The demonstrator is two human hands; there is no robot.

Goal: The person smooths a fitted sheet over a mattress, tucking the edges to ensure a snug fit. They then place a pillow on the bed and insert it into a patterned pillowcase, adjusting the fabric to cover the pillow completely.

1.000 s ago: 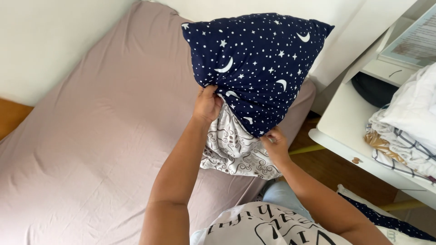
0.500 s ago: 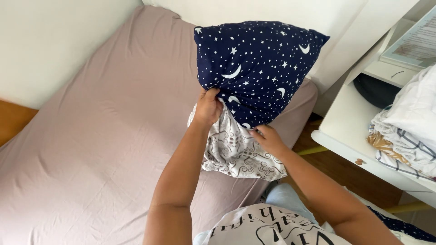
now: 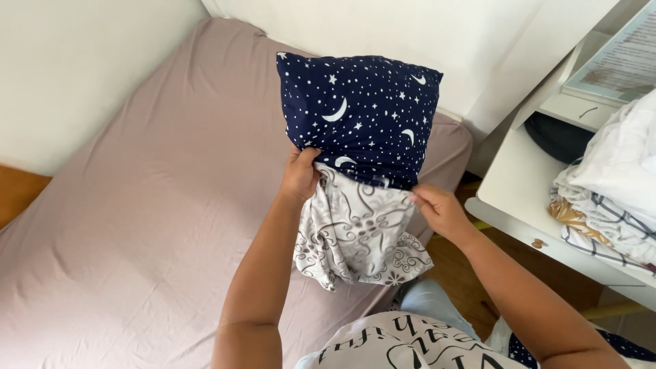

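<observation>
— Mauve sheet on the bed (image 3: 137,225), pale wall behind it; what are the hands doing over it?

— Left hand (image 3: 301,174) is closed on the lower left edge of the dark blue pillowcase (image 3: 362,113), fingers curled into the cloth where it meets the pillow (image 3: 359,229). Right hand (image 3: 437,208) pinches the lower right edge of the same opening, thumb and fingers narrow on the fabric.

— Where is the pillow itself?

— Held up in the air above the bed, upright. Its top half sits inside the pillowcase, which has white stars and crescent moons. Its lower half hangs out bare, white with a grey swirl pattern, between the two hands.

— And around that?

— Both forearms reach up from the bottom of the view, over a white shirt with black lettering (image 3: 403,348). To the right stands a white desk (image 3: 519,205), well apart from the pillow, with a heap of folded laundry (image 3: 615,198) on it. Wooden floor (image 3: 20,195) shows at the left edge beside the bed.
</observation>
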